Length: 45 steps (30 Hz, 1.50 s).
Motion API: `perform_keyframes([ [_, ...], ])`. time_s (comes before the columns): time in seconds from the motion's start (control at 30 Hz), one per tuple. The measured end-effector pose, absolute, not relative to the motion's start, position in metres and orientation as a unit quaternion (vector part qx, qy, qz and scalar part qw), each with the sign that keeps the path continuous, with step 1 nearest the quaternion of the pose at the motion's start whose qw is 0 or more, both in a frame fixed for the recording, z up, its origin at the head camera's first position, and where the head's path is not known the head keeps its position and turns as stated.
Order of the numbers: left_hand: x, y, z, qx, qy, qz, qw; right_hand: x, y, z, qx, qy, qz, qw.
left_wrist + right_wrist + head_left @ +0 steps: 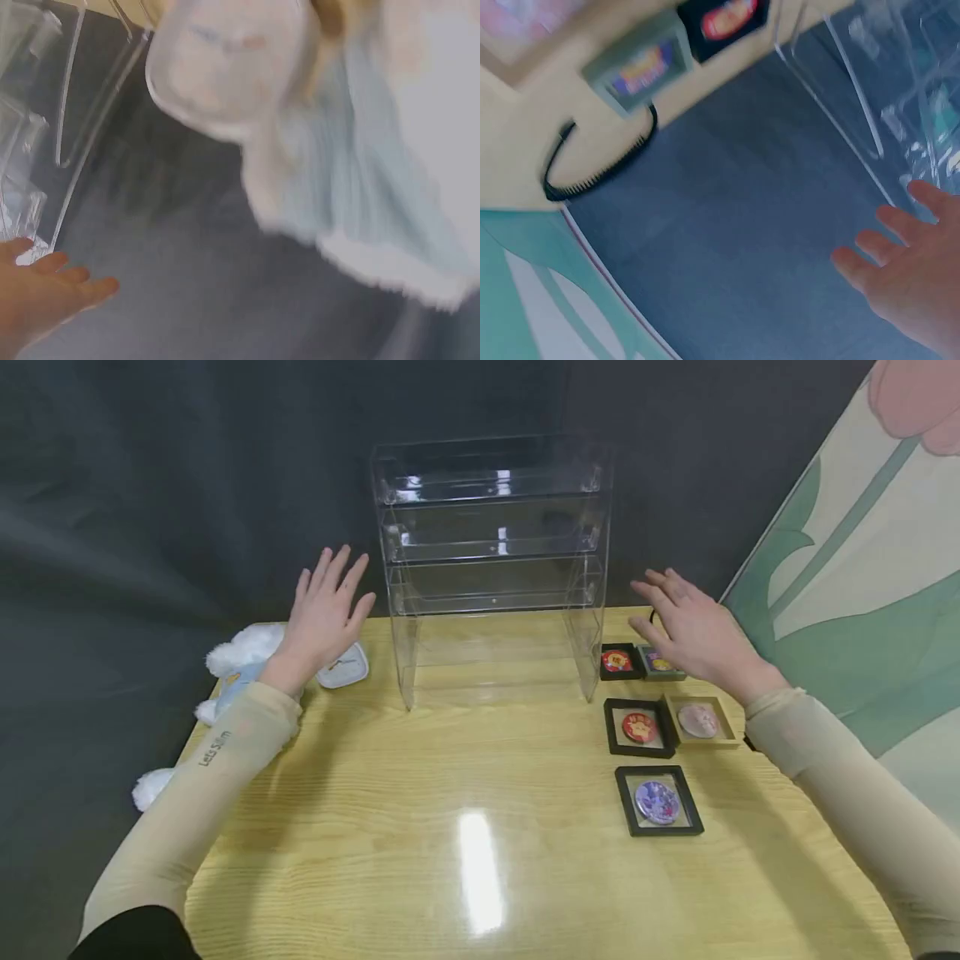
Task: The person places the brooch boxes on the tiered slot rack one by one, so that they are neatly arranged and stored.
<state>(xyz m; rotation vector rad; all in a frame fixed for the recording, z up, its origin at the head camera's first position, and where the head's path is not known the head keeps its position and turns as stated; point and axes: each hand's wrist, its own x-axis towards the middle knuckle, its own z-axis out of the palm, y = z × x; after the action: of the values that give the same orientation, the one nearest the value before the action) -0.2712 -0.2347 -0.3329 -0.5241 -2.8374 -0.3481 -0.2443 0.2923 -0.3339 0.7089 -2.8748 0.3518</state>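
A clear tiered acrylic display stand (pixel 491 607) stands upright at the back of the table. To its left my left hand (pixel 321 618) hovers with spread fingers, holding nothing. My right hand (pixel 693 631) hangs in the air on the other side, fingers apart and holding nothing. Below and beside the left hand are a white fluffy plush toy (pixel 251 647) in light blue and a small whitish case (pixel 343 667). Near the right hand lie framed round badges: a black frame with a red badge (pixel 619 662) and a small green-grey frame (pixel 662 664).
Nearer on the right are another black frame (pixel 639 727), a light wooden frame (pixel 701 722) with a pink badge and a black frame with a purple badge (pixel 658 801). A black toothed headband (pixel 604 172) lies by the back edge. Dark cloth (pixel 225 485) hangs behind.
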Motion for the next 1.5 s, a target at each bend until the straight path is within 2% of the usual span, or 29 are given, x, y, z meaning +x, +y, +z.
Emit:
perform_keyframes([
  [0.2,-0.269,-0.214,-0.359,-0.194,-0.918,-0.305,0.160,-0.215,0.301,-0.356,0.242,-0.959,0.138,0.058],
  [0.43,-0.265,-0.183,-0.385,-0.156,-0.853,-0.476,0.145,-0.199,0.303,-0.366,0.227,-0.963,0.145,0.029],
  [0.6,-0.266,-0.158,-0.401,-0.142,-0.794,-0.569,0.159,-0.190,0.306,-0.370,0.224,-0.963,0.150,0.026],
  [0.8,-0.265,-0.146,-0.414,-0.131,-0.775,-0.587,0.194,-0.181,0.310,-0.380,0.224,-0.961,0.157,0.034],
  [1.17,-0.261,-0.140,-0.424,-0.123,-0.774,-0.592,0.187,-0.165,0.319,-0.397,0.220,-0.960,0.168,0.044],
  [1.33,-0.259,-0.140,-0.422,-0.123,-0.779,-0.584,0.192,-0.153,0.317,-0.404,0.265,-0.946,0.170,0.080],
  [1.5,-0.259,-0.139,-0.421,-0.127,-0.778,-0.585,0.190,-0.141,0.316,-0.412,0.348,-0.917,0.171,0.088],
])
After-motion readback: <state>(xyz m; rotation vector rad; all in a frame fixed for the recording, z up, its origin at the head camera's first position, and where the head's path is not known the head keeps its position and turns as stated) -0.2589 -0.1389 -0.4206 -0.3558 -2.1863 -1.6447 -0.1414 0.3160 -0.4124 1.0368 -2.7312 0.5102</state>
